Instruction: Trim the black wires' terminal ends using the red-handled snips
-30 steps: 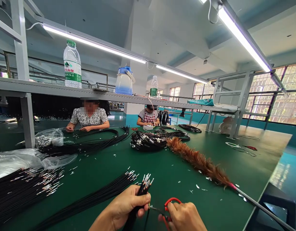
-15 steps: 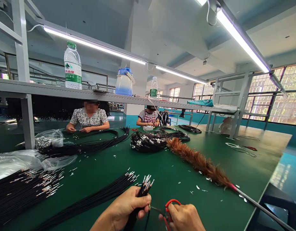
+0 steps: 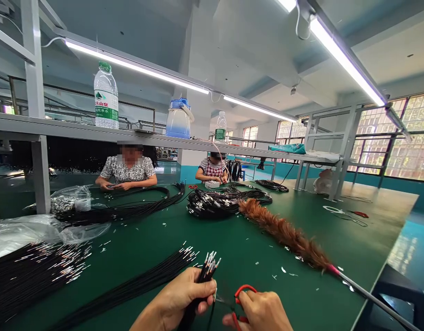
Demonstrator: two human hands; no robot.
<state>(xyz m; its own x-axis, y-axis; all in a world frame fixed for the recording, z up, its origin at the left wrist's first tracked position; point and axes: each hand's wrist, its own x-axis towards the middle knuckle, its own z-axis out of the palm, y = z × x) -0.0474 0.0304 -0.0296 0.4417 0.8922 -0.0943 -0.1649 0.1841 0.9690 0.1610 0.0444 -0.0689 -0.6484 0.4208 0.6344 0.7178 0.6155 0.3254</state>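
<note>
In the head view, my left hand [image 3: 186,294] is closed around a bundle of black cables [image 3: 205,275] at the bottom centre. Their silvery, stripped-looking ends point up above my thumb. One cable end sticks out to the side, under my thumb. My right hand [image 3: 267,310] holds red-handled scissors [image 3: 245,288], fingers through the loops. The blades are smeared by motion, with their tips close to that single cable end; whether they touch it I cannot tell. Left of my hands, another bunch of black cables [image 3: 146,278] lies on the green table [image 3: 232,241].
A large cable pile [image 3: 29,276] and plastic bags [image 3: 22,230] lie at left. A brown feather duster [image 3: 284,225] crosses the right side, with white scraps nearby. Coiled cables [image 3: 215,202] rest mid-table. Two co-workers sit opposite. A shelf [image 3: 146,136] with bottles spans above.
The scissors have shifted slightly left, and their handles look further apart. My left hand holds the bundle in nearly the same spot. The left co-worker's hands have come together.
</note>
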